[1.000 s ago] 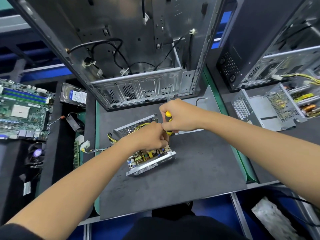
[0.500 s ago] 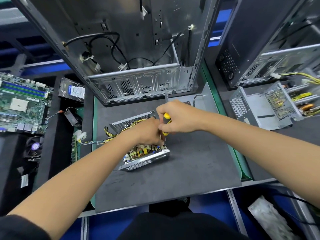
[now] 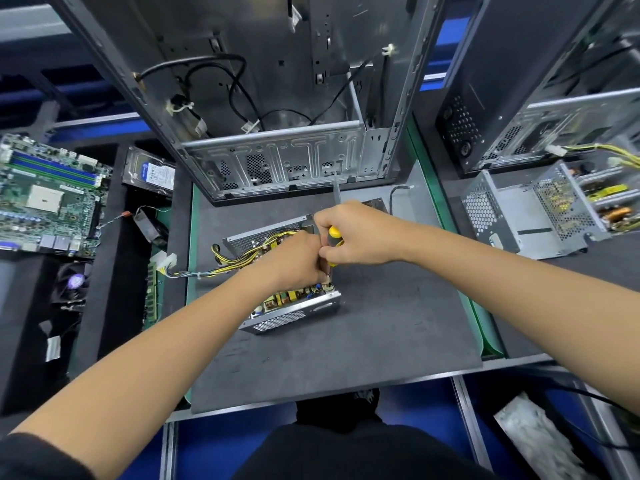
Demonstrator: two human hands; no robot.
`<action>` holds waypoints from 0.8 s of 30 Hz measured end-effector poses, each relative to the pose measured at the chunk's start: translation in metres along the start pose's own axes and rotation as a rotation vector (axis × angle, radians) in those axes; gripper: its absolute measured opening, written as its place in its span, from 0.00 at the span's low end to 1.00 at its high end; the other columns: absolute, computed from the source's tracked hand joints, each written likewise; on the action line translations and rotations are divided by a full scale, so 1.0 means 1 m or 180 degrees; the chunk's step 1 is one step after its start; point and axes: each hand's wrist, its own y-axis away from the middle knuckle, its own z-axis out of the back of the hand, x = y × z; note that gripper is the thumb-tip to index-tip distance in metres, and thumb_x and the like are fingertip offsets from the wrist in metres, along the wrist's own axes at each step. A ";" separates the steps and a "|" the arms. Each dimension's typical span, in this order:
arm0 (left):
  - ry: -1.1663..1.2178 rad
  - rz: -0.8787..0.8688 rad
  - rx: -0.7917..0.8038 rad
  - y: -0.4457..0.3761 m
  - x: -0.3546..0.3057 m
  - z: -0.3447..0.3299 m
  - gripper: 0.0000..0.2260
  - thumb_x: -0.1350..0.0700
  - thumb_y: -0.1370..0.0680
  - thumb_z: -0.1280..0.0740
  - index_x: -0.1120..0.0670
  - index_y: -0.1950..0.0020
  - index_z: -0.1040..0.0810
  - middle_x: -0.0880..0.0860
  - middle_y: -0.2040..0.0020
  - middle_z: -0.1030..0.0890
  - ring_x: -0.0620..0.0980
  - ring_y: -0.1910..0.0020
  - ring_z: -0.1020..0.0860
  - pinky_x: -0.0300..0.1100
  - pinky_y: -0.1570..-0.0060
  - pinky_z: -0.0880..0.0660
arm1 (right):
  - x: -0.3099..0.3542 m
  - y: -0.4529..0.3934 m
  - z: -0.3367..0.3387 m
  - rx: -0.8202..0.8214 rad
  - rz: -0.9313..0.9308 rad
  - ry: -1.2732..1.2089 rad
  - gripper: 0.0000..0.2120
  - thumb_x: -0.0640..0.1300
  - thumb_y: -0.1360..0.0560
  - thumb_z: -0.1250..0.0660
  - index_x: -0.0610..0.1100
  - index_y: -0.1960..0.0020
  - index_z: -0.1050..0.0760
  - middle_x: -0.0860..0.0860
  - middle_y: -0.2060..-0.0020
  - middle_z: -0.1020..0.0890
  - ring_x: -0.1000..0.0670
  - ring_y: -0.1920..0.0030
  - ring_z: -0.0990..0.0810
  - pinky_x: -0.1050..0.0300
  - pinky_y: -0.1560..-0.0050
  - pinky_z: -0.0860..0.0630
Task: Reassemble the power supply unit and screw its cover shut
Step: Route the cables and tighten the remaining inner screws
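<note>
**Screw slip risk over an exposed board**

Just below the grip, the power supply unit [image 3: 294, 303] lies open on the mat [image 3: 381, 323]. The left hand [image 3: 294, 259] curls over it; whether it holds anything cannot be told. The right hand [image 3: 349, 237] grips the screwdriver [image 3: 334, 233], whose shaft points away from the unit. A slip could drop a screw among the components.

Both forearms extended forward, converging mid-frame. Left hand [image 3: 294, 259] knuckles up, fingers curled downward, fingertips hidden. Right hand [image 3: 353, 233] fisted around tool handle, touching left hand.
</note>
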 end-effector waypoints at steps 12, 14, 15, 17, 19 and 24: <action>0.0019 -0.0041 0.0151 0.001 -0.002 0.005 0.03 0.59 0.29 0.28 0.56 0.56 0.19 0.50 0.55 0.17 0.46 0.54 0.23 0.38 0.53 0.28 | 0.006 0.005 0.000 0.0079 0.0007 0.0117 0.07 0.43 0.28 0.31 0.47 0.62 0.29 0.52 0.68 0.23 0.49 0.61 0.27 0.52 0.60 0.28; 0.0011 -0.0028 0.0165 0.001 -0.002 0.005 0.03 0.59 0.29 0.28 0.55 0.57 0.19 0.50 0.56 0.17 0.46 0.55 0.23 0.37 0.55 0.29 | 0.006 0.006 -0.001 0.0055 0.0015 0.0113 0.07 0.43 0.28 0.31 0.47 0.62 0.29 0.53 0.69 0.24 0.51 0.64 0.28 0.56 0.63 0.32; 0.0007 -0.0020 0.0158 0.001 -0.002 0.005 0.03 0.59 0.29 0.28 0.55 0.57 0.19 0.49 0.56 0.17 0.45 0.56 0.24 0.36 0.56 0.30 | 0.006 0.006 -0.001 0.0043 0.0012 0.0112 0.07 0.43 0.29 0.30 0.47 0.61 0.28 0.52 0.68 0.24 0.51 0.64 0.28 0.57 0.65 0.33; 0.0024 -0.0007 0.0144 0.001 -0.002 0.004 0.02 0.59 0.29 0.27 0.55 0.58 0.19 0.49 0.56 0.17 0.44 0.57 0.25 0.35 0.56 0.32 | 0.006 0.006 -0.001 0.0033 0.0011 0.0103 0.06 0.43 0.28 0.30 0.46 0.61 0.27 0.51 0.67 0.23 0.51 0.63 0.27 0.58 0.65 0.34; 0.0042 -0.0002 0.0135 0.001 -0.002 0.004 0.02 0.59 0.29 0.27 0.54 0.58 0.19 0.49 0.57 0.17 0.44 0.57 0.24 0.36 0.56 0.31 | 0.005 0.006 0.000 0.0037 0.0016 0.0104 0.06 0.43 0.28 0.31 0.46 0.61 0.27 0.50 0.66 0.22 0.50 0.63 0.27 0.56 0.63 0.32; 0.0023 -0.0016 0.0107 0.002 -0.001 0.004 0.03 0.59 0.29 0.28 0.55 0.57 0.19 0.49 0.57 0.17 0.46 0.56 0.22 0.38 0.55 0.28 | 0.005 0.007 0.001 0.0044 -0.0005 0.0089 0.06 0.43 0.28 0.31 0.46 0.61 0.28 0.52 0.67 0.24 0.50 0.62 0.28 0.55 0.63 0.31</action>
